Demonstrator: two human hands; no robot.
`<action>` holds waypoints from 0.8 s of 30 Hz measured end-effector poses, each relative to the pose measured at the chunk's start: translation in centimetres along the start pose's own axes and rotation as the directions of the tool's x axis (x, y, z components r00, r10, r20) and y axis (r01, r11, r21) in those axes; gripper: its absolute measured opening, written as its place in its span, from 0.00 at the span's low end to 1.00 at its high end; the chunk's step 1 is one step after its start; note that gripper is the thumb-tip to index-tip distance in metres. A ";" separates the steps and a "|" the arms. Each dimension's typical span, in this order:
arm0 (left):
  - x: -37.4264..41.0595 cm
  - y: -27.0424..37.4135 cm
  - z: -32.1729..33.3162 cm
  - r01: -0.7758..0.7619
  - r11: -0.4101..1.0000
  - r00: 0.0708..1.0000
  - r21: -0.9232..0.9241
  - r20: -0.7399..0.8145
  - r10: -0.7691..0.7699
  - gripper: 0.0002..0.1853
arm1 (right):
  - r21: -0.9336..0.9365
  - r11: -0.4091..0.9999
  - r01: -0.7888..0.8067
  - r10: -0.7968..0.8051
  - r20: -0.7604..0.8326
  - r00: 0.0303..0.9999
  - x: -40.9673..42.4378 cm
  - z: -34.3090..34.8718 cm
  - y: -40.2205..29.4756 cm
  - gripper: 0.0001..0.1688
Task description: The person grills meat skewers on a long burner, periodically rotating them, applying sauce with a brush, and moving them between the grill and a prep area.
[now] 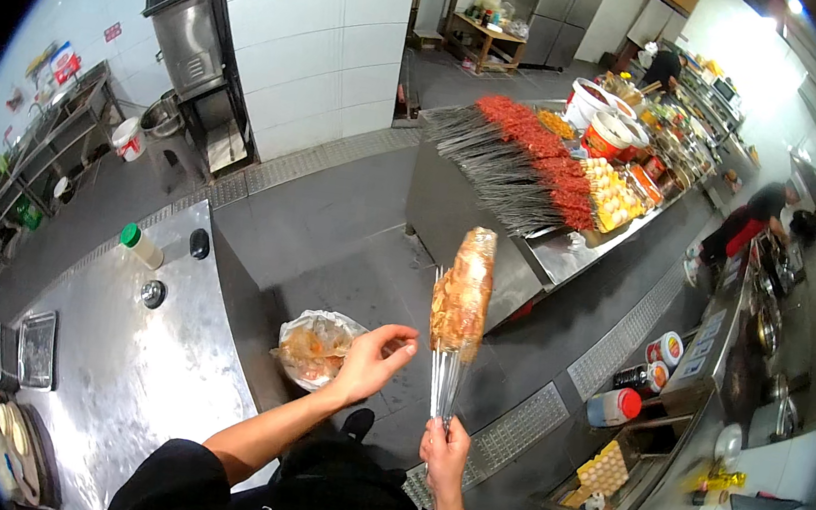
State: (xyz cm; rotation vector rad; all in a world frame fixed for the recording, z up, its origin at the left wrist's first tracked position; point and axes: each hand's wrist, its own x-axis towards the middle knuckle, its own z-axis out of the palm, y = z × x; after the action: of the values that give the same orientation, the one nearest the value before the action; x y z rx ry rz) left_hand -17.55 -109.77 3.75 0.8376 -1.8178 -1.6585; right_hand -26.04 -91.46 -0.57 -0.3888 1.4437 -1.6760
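My right hand (444,452) grips the lower ends of a bundle of metal skewers (444,384), held upright. Around their upper part sits browned meat (471,285) that looks wrapped in clear plastic film. To the left of the bundle is my left hand (376,357), its thumb and fingers curved with a gap between them and nothing held. Below and behind my left hand, a bin lined with a plastic bag (313,346) holds crumpled waste. Many more skewers with red meat (533,148) lie in rows on a steel table ahead, beside skewered pale balls (611,195).
A steel worktop (138,368) on the left bears a green-capped shaker (142,246), a call bell (153,293) and metal trays (37,349). White buckets (609,133) stand on the far table. A person (748,218) works at the stoves on the right; another (663,70) is farther back.
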 end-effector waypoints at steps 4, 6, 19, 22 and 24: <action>1.5 1.4 1.6 -0.045 0.999 0.995 -0.011 0.093 0.046 0.18 | 0.128 0.991 -0.045 0.042 0.025 0.999 -0.7 0.2 -1.7 0.12; 2.1 2.6 2.6 -0.034 0.999 0.991 -0.004 0.132 0.034 0.17 | 0.132 0.991 -0.035 0.032 0.024 0.999 -0.8 0.2 -2.1 0.12; 2.3 4.7 3.7 0.002 0.999 0.977 -0.044 0.211 0.007 0.10 | -0.649 0.675 0.353 -0.566 -0.148 0.811 0.1 -1.4 -1.1 0.15; 1.2 5.6 2.7 -0.099 0.960 0.987 0.263 0.151 0.060 0.10 | -0.742 0.565 0.361 -0.660 -0.144 0.737 -0.8 -0.1 -3.3 0.13; 0.0 6.4 2.7 -0.098 0.919 0.994 0.381 0.087 0.070 0.11 | -0.736 0.590 0.331 -0.652 -0.193 0.733 -1.2 0.2 -3.6 0.12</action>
State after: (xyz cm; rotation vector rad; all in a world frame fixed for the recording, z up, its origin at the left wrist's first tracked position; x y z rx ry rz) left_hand -20.12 -107.62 9.87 0.8523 -2.2406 -1.3089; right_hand -26.63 -90.84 3.10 -0.9403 2.4919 -1.6873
